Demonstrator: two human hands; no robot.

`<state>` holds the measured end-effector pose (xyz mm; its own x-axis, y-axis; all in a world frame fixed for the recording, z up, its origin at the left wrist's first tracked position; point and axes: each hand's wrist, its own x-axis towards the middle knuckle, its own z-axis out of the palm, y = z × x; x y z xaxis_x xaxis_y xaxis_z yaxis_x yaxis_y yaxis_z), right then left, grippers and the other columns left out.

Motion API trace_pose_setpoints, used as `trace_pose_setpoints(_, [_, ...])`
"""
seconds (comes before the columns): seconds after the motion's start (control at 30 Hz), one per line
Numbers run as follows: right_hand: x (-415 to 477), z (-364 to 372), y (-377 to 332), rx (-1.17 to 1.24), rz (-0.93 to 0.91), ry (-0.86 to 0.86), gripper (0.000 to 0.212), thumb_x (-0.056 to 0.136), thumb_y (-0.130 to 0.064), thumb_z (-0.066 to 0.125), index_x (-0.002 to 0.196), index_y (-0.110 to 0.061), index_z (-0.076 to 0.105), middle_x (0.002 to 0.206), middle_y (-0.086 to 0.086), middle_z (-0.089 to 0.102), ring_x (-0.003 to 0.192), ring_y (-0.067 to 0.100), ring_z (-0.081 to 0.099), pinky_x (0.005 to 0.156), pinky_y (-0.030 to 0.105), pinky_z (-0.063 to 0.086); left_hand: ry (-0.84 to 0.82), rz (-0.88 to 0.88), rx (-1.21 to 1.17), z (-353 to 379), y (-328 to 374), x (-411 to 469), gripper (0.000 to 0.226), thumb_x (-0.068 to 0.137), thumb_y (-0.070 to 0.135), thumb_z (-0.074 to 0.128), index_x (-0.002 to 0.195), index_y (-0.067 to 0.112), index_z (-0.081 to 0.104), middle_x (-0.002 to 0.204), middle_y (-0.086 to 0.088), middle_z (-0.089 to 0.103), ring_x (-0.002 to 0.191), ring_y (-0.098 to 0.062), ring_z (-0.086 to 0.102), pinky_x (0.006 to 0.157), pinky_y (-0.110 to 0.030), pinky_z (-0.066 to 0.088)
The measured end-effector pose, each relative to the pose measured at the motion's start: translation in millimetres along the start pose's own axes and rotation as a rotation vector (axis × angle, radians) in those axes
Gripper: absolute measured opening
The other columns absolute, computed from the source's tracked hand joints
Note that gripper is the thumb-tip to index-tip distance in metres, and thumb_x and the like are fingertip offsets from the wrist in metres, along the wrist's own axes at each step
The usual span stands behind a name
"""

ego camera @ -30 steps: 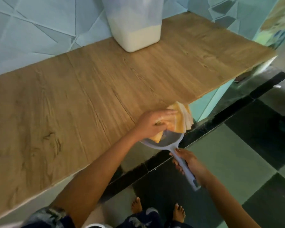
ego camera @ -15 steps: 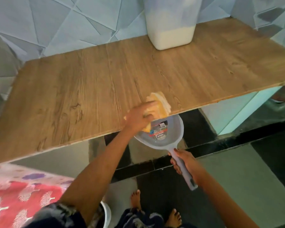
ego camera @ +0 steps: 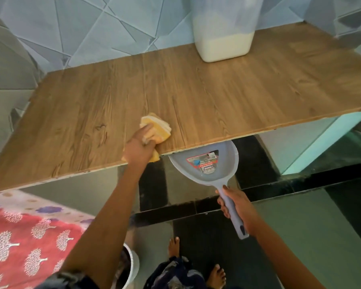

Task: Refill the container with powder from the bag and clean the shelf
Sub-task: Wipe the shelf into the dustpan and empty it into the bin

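Note:
A folded yellow cloth (ego camera: 161, 127) lies pressed on the wooden shelf (ego camera: 196, 97) near its front edge, gripped by my left hand (ego camera: 139, 148). Just below that edge, to the right of the cloth, a grey dustpan (ego camera: 213, 165) with a printed label is held by its handle in my right hand (ego camera: 236, 203). Its front lip is tucked under the shelf edge. A clear plastic container (ego camera: 223, 36) with white powder in its lower part stands at the back right of the shelf, its top cut off by the frame. No bag is in view.
A blue tiled wall (ego camera: 92, 32) rises behind the shelf. A red patterned cloth (ego camera: 29, 232) lies at lower left, with a white bucket rim (ego camera: 133, 265) beside it. My bare feet (ego camera: 196, 259) stand on a green and black tiled floor.
My left hand has slid the cloth left along the shelf's front edge and further onto the wood. The dustpan followed under the edge and the view shifted left.

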<state>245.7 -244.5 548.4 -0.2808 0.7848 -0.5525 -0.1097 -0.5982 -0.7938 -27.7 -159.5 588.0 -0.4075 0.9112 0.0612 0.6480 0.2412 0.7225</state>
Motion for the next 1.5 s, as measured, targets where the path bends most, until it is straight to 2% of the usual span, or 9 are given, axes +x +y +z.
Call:
trace_pose_setpoints(0.17, [-9, -20, -5, 0.011, -0.041, 0.075, 0.026, 0.094, -0.028, 0.042, 0.092, -0.007, 0.057, 0.06, 0.003, 0.054, 0.043, 0.008, 0.048, 0.044, 0.02, 0.042, -0.342, 0.372, -0.026, 94, 93, -43, 0.052, 0.08, 0.018, 0.058, 0.129, 0.035, 0.053, 0.136, 0.005, 0.055, 0.122, -0.014, 0.053, 0.1, -0.028, 0.042])
trace_pose_setpoints(0.27, [-12, -36, -8, 0.024, -0.052, 0.131, 0.028, 0.095, -0.031, 0.042, 0.095, -0.008, 0.058, 0.057, -0.001, 0.057, 0.043, 0.007, 0.049, 0.044, 0.019, 0.043, -0.587, 0.443, -0.258, 108, 128, -43, 0.051, 0.081, 0.006, 0.058, 0.128, 0.026, 0.056, 0.129, 0.014, 0.056, 0.11, 0.014, 0.052, 0.093, -0.007, 0.041])
trace_pose_setpoints(0.37, [-12, -52, -14, 0.045, -0.084, 0.178, 0.03, 0.094, -0.032, 0.042, 0.096, -0.007, 0.057, 0.057, -0.002, 0.058, 0.045, 0.007, 0.051, 0.045, 0.019, 0.044, -0.492, 0.429, -0.362, 103, 138, -4, 0.053, 0.081, -0.009, 0.055, 0.127, 0.015, 0.056, 0.122, 0.019, 0.052, 0.099, 0.029, 0.048, 0.085, 0.005, 0.035])
trace_pose_setpoints(0.47, [-10, -64, -22, 0.084, -0.103, 0.204, 0.029, 0.096, -0.03, 0.039, 0.096, -0.007, 0.056, 0.055, -0.003, 0.058, 0.043, 0.006, 0.05, 0.042, 0.017, 0.044, -0.247, 0.427, -0.209, 92, 131, 60, 0.05, 0.081, -0.003, 0.057, 0.128, 0.015, 0.056, 0.126, 0.009, 0.055, 0.113, 0.004, 0.054, 0.089, 0.001, 0.034])
trace_pose_setpoints(0.6, [-2, -76, -34, 0.111, -0.1, 0.236, 0.029, 0.095, -0.029, 0.04, 0.098, -0.005, 0.056, 0.057, -0.001, 0.058, 0.043, 0.007, 0.05, 0.042, 0.017, 0.043, -0.103, 0.198, 0.058, 102, 100, 146, 0.05, 0.086, 0.017, 0.056, 0.135, 0.02, 0.049, 0.139, -0.011, 0.051, 0.124, -0.03, 0.049, 0.105, -0.033, 0.034])
trace_pose_setpoints(1.03, [11, -112, -64, 0.136, -0.119, 0.317, 0.027, 0.097, -0.025, 0.037, 0.087, -0.006, 0.053, 0.057, 0.003, 0.05, 0.04, 0.008, 0.045, 0.038, 0.017, 0.04, -0.819, 0.756, -0.19, 227, 230, 10, 0.052, 0.074, 0.021, 0.058, 0.125, 0.031, 0.058, 0.123, 0.004, 0.065, 0.11, -0.017, 0.062, 0.092, -0.035, 0.051])
trace_pose_setpoints(1.13, [7, -131, -64, 0.161, -0.101, 0.331, 0.028, 0.097, -0.028, 0.038, 0.089, -0.009, 0.057, 0.061, 0.004, 0.054, 0.044, 0.009, 0.048, 0.042, 0.017, 0.043, -0.628, 0.684, -0.298, 233, 247, 66, 0.052, 0.071, 0.021, 0.056, 0.123, 0.023, 0.06, 0.125, 0.001, 0.064, 0.113, -0.016, 0.061, 0.096, -0.035, 0.049])
trace_pose_setpoints(1.27, [4, -157, -67, 0.185, -0.089, 0.356, 0.027, 0.096, -0.028, 0.04, 0.088, -0.008, 0.057, 0.06, 0.005, 0.054, 0.043, 0.009, 0.049, 0.041, 0.017, 0.044, -0.323, 0.512, 0.062, 243, 255, 159, 0.052, 0.078, 0.028, 0.058, 0.13, 0.028, 0.054, 0.132, -0.004, 0.058, 0.118, -0.025, 0.056, 0.099, -0.034, 0.042])
trace_pose_setpoints(1.5, [9, -208, -82, 0.206, -0.047, 0.329, 0.026, 0.096, -0.028, 0.04, 0.087, -0.011, 0.058, 0.061, 0.003, 0.056, 0.044, 0.008, 0.05, 0.042, 0.015, 0.045, -0.384, 0.567, 0.218, 305, 277, 91, 0.05, 0.084, 0.025, 0.057, 0.133, 0.028, 0.049, 0.127, -0.012, 0.059, 0.113, -0.033, 0.056, 0.092, -0.038, 0.044])
